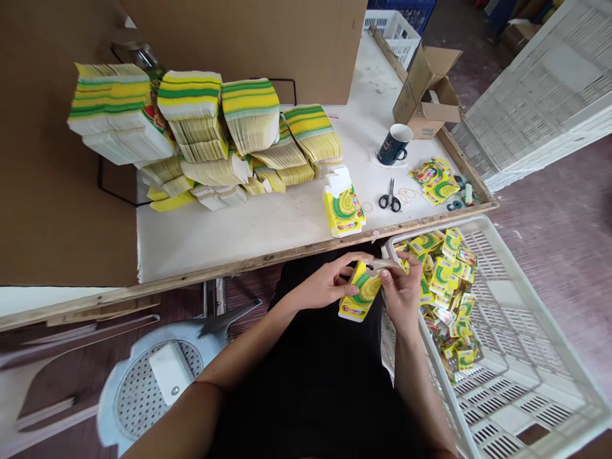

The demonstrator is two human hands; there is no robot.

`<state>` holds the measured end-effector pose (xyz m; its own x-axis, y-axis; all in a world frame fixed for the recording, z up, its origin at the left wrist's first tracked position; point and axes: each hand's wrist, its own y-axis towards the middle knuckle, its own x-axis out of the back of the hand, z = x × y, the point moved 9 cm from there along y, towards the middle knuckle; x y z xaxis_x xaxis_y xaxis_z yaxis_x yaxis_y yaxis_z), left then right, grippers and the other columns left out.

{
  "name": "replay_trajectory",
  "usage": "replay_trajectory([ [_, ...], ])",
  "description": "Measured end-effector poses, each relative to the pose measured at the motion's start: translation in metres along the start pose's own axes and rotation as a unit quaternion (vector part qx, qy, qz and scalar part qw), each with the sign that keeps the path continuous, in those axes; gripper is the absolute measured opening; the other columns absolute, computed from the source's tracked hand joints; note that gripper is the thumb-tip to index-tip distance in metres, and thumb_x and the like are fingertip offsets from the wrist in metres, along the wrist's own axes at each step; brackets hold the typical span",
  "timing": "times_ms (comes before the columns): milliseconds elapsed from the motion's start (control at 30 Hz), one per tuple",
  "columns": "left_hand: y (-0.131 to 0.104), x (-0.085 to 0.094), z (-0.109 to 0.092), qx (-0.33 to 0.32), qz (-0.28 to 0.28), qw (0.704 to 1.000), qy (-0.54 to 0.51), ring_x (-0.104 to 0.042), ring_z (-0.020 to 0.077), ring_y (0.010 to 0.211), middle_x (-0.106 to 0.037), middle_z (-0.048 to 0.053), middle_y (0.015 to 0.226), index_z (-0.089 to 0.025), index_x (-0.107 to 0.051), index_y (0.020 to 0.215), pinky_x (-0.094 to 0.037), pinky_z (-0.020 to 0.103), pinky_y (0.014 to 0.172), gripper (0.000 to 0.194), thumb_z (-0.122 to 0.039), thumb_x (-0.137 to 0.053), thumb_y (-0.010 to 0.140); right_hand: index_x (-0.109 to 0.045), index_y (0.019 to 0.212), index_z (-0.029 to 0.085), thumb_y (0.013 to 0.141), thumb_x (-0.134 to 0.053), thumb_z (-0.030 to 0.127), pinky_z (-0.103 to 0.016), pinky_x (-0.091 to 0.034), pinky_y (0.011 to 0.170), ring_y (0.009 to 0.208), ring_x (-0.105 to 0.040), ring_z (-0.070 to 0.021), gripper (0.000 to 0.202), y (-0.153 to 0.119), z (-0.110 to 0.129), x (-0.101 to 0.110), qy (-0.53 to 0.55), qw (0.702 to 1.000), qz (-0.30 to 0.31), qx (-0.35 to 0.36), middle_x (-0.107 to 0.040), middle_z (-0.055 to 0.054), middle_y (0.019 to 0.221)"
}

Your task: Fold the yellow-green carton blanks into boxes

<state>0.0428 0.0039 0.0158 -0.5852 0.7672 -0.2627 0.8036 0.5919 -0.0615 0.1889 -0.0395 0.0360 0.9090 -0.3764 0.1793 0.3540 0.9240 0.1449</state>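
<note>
A small yellow and green printed carton (364, 288) is held over my lap, just off the table's front edge. Fingers of my left hand (329, 280) wrap around its left side, the thumb across the front. At its top, my right hand (404, 290) pinches the pale flap between thumb and fingers. What lies inside the carton is hidden. Above my hands, near the table edge, lies a short stack of flat cartons (344, 210) with white flaps sticking up.
Bundled flat cartons (251, 115) are piled at the table's left. Scissors (391, 196), a dark mug (394, 145) and an open cardboard box (427, 105) stand right. A white crate (526, 287) beside my right arm holds many cartons. A grey stool (124, 357) is lower left.
</note>
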Motion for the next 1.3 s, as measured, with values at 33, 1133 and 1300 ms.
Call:
replay_trajectory([
  [33,0.001,0.002,-0.002,-0.009,-0.012,1.0,0.012,-0.071,0.0244,0.105,-0.069,0.014,0.123,-0.022,-0.05,0.144,-0.057,0.028,0.078,0.063,-0.036,-0.074,0.088,-0.061,0.129,0.024,0.095,-0.063,0.048,-0.038,-0.056,0.078,0.088,-0.069,-0.0224,0.041,0.0,0.001,0.001,-0.005,1.0,-0.002,0.011,-0.073,-0.008,0.103],
  [1133,0.009,-0.003,-0.008,-0.051,-0.092,0.993,0.057,-0.075,0.0231,0.094,-0.074,0.013,0.117,-0.021,-0.053,0.144,-0.06,0.032,0.081,0.057,-0.037,-0.069,0.092,-0.07,0.109,0.023,0.086,-0.076,0.04,-0.035,-0.056,0.077,0.087,-0.067,-0.0192,0.029,0.006,-0.007,-0.003,0.034,0.999,-0.005,-0.017,-0.07,-0.007,0.102],
  [1300,0.014,0.015,-0.042,-0.184,-0.204,0.921,0.276,-0.059,0.0288,0.135,-0.062,0.016,0.145,-0.021,-0.054,0.144,-0.044,0.05,0.117,0.047,-0.036,-0.057,0.099,-0.06,0.111,0.025,0.081,-0.08,0.034,-0.037,-0.058,0.08,0.084,-0.068,-0.0176,0.037,0.0,-0.013,0.067,0.06,0.953,-0.295,0.042,-0.066,-0.003,0.101],
])
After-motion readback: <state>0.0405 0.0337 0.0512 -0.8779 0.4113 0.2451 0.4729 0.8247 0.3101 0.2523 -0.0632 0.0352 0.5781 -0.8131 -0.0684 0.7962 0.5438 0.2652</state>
